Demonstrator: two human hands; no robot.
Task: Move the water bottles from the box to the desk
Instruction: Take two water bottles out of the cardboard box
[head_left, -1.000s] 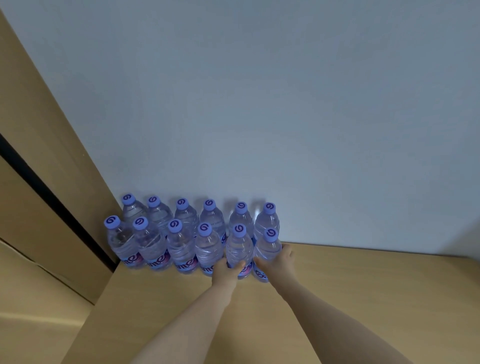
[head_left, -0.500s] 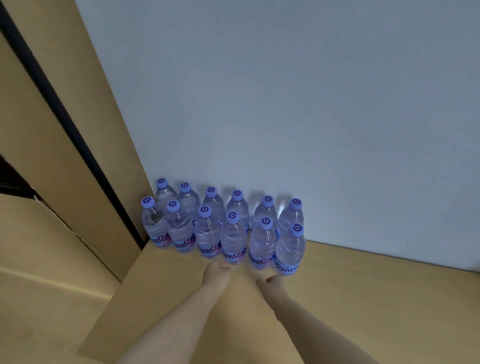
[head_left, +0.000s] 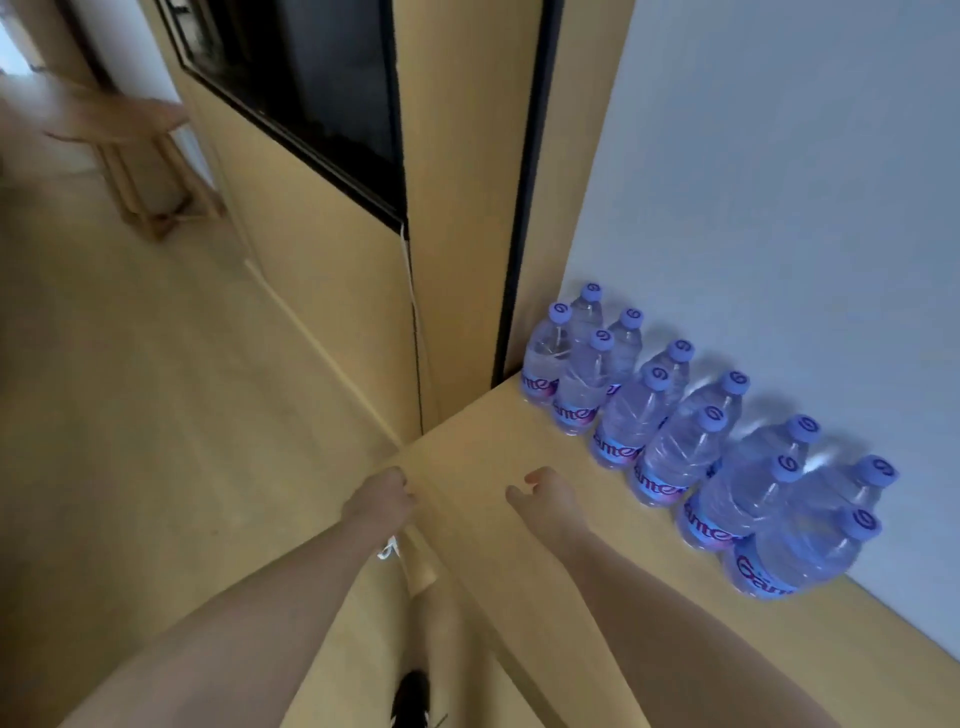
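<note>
Several clear water bottles (head_left: 675, 441) with purple caps and blue-pink labels stand in two rows on the wooden desk (head_left: 519, 519), against the white wall. My left hand (head_left: 382, 499) hovers over the desk's left edge, fingers loosely curled, holding nothing. My right hand (head_left: 543, 493) hangs above the desk top, also loosely curled and empty, well left of the bottles. No box is in view.
A wooden cabinet panel (head_left: 457, 234) with a dark opening (head_left: 311, 88) stands left of the desk, with a black strip (head_left: 519, 234) at the corner. Wooden floor (head_left: 130, 415) spreads to the left. My foot (head_left: 410, 696) shows below the desk edge.
Both hands have let go of the front bottles and drawn back from them. The view has swung left, so the bottles now sit at the right.
</note>
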